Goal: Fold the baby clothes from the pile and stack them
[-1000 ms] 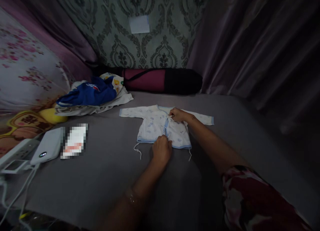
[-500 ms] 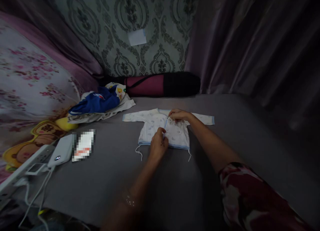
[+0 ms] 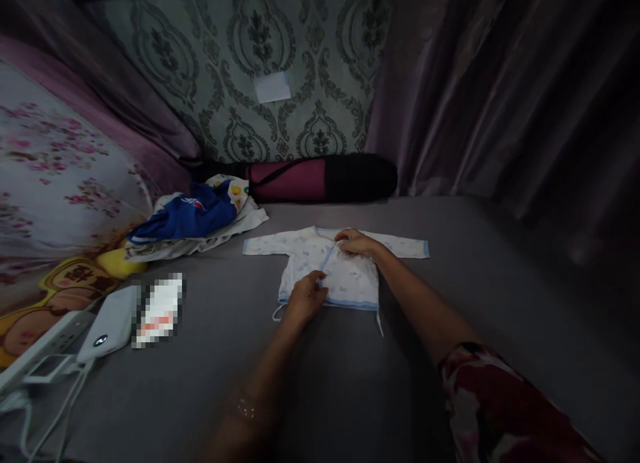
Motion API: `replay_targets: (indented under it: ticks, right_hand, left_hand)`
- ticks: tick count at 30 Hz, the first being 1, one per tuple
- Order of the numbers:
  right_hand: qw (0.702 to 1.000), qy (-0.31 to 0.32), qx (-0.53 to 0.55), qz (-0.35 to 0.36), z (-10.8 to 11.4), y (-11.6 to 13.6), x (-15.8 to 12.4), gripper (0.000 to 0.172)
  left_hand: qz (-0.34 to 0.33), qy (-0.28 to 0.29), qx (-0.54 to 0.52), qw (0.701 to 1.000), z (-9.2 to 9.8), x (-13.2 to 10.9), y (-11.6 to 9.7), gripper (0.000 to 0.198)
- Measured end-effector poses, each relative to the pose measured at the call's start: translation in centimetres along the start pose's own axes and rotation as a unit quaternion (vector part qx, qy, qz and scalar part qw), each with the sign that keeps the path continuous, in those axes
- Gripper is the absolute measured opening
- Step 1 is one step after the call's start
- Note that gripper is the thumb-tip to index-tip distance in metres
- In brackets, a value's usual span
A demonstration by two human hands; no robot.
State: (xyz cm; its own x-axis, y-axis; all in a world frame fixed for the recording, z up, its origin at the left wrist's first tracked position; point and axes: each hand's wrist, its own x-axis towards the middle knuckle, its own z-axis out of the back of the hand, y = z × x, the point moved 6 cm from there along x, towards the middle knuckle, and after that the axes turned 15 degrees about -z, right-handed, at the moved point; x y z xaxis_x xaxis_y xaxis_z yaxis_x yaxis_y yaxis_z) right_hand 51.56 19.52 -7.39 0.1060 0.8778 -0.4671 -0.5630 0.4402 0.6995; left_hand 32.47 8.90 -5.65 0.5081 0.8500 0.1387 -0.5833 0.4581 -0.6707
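Observation:
A small white baby shirt (image 3: 300, 256) with blue trim and a faint print lies spread flat on the grey bed surface, sleeves stretched out to both sides. My left hand (image 3: 309, 296) is over the lower front of the shirt, its thumb and forefinger apart and nothing visible between them. At the neckline, near the top of the blue front edge, my right hand (image 3: 354, 243) pinches the shirt; its fingertips partly hide the fabric there. White tie strings (image 3: 381, 323) hang from the bottom corners.
Folded clothes, blue on top (image 3: 195, 213), lie at the back left. Behind the shirt runs a long black and maroon bag (image 3: 300, 181) against the wall. To the left are a white power bank (image 3: 110, 323), a power strip (image 3: 55, 346), cables and a yellow plush toy (image 3: 75, 279).
My left hand has let go of the shirt's front edge and shifted slightly left. My right hand remains at the neckline. The whole view has tilted up a little.

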Motion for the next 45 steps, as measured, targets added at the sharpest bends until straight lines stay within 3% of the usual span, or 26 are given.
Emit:
replay_targets:
  ticks: [3,7,11,16,21,25,30,35,39,45]
  right_hand:
    - [0.999,0.014,-0.033,-0.015,-0.1,0.4,0.3,0.027]
    - [0.997,-0.028,-0.067,-0.022,0.4,1.1,0.6,0.024]
    - [0.994,-0.024,-0.103,-0.038,0.5,1.4,0.7,0.028]
    - [0.988,0.005,-0.145,-0.049,0.6,1.8,0.9,0.013]
    - [0.993,0.031,-0.112,-0.031,0.7,1.8,0.8,0.021]
    - [0.996,-0.061,-0.026,0.057,0.8,1.5,0.4,0.018]
    - [0.953,-0.217,-0.155,0.141,-0.7,0.9,-1.1,0.019]
    - [0.933,-0.241,-0.244,0.109,-1.0,2.1,-1.5,0.024]
    - [0.944,-0.228,-0.232,0.054,-1.4,4.5,-0.3,0.026]
    - [0.958,-0.163,-0.233,-0.03,-2.7,5.6,2.9,0.016]
  left_hand:
    - [0.023,-0.011,0.015,1.0,0.8,0.5,0.1,0.029]
    - [0.052,-0.028,0.016,0.998,1.2,1.4,0.6,0.029]
    - [0.038,-0.016,0.0,0.999,0.4,2.1,1.4,0.027]
    - [0.028,-0.012,-0.015,0.999,-0.7,2.5,2.5,0.029]
    - [0.007,-0.025,-0.035,0.999,-0.7,2.6,2.6,0.03]
    - [-0.023,-0.006,-0.003,1.0,-0.5,2.1,1.7,0.037]
    - [-0.056,0.013,0.083,0.995,-0.4,1.4,0.5,0.034]
    - [-0.073,-0.028,0.11,0.991,-0.1,1.3,0.2,0.026]
    - [-0.131,-0.059,0.13,0.981,0.1,1.4,-0.1,0.024]
    - [-0.146,-0.016,0.112,0.983,-1.0,1.5,1.1,0.037]
